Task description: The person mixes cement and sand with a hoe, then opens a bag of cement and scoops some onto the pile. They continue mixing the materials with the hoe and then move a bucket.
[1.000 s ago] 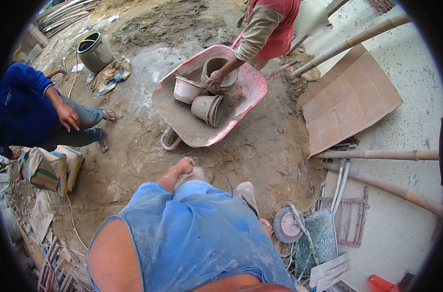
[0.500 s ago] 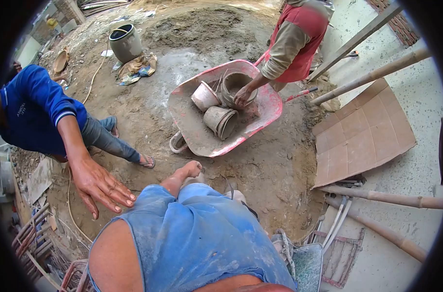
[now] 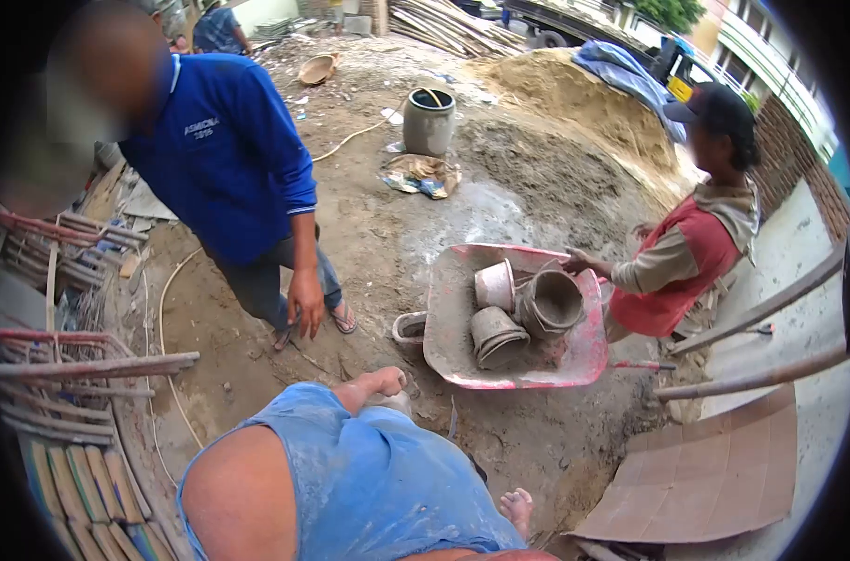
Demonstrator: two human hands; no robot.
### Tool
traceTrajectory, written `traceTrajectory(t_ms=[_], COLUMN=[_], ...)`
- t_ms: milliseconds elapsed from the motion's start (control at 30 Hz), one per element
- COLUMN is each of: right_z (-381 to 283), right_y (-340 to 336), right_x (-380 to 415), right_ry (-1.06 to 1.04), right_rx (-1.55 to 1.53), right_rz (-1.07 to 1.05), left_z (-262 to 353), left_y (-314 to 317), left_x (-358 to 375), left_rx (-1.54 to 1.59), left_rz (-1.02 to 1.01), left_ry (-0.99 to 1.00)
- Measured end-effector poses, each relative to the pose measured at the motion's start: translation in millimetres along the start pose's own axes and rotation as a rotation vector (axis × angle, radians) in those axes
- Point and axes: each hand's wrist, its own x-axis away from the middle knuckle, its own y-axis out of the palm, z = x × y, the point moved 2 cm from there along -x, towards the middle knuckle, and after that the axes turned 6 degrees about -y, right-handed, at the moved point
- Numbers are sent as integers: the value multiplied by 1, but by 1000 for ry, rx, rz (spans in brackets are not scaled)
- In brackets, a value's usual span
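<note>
the wheelbarrow (image 3: 448,327) is found on damp-looking, uneven ground (image 3: 378,271), ahead of the left hand (image 3: 387,380) and apart from it. the fingers of the left hand are seen curled inward; no object is seen in its grip, but whether the palm is empty cannot be told. the right hand (image 3: 516,510) is partly hidden beyond the blue shirt (image 3: 387,486); its fingers appear bent, and whether anything is held cannot be told.

in the tray, a pale bucket (image 3: 495,286), a grey bucket (image 3: 553,301) and tilted buckets (image 3: 498,338) are lodged close together, with no lashing seen. sliding or rolling is judged possible if the tray is jolted or raised unevenly. a co-worker's hand (image 3: 584,263) is placed near the rim; if weight were put there, the wheelbarrow could be tipped sideways. near the wheel (image 3: 409,329), another co-worker's sandalled feet (image 3: 345,318) are left unprotected; toes could be struck by a careless roll.
</note>
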Motion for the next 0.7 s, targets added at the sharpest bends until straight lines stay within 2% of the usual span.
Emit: traceTrajectory(t_ms=[33, 133, 233, 300, 367, 500, 567, 600, 667, 700], right_z=[3, 2, 117, 123, 111, 48, 30, 27, 9, -6], right_y=[7, 17, 3, 8, 19, 38, 38, 36, 41, 43], right_x=[-11, -21, -134, -153, -158, -110, -87, -88, -76, -62], right_ry=[-5, 112, 43, -26, -96, -6, 18, -3, -28, -29], right_rx=[-5, -78, -219, -113, -4, 110, 201, 207, 213, 270], right_rz=[-29, -152, -253, -288, -322, -350, -328, -342, -369, -350], left_z=[-9, -23, -39, -52, -63, -80, -85, -92, -102, -106], left_y=[0, 9, 16, 26, 33, 52, 64, 74, 89, 93], left_x=[2, 22, 39, 46, 51, 76, 90, 93, 101, 107], left_rx=[-121, 49, 138, 157, 186, 202, 239, 245, 160, 228], left_rz=[-41, 146, 197, 208, 199, 153, -21, -13, 242, 226], left_ry=[-43, -42, -48, -65, -123, -247, -360, -368, -216, -224])
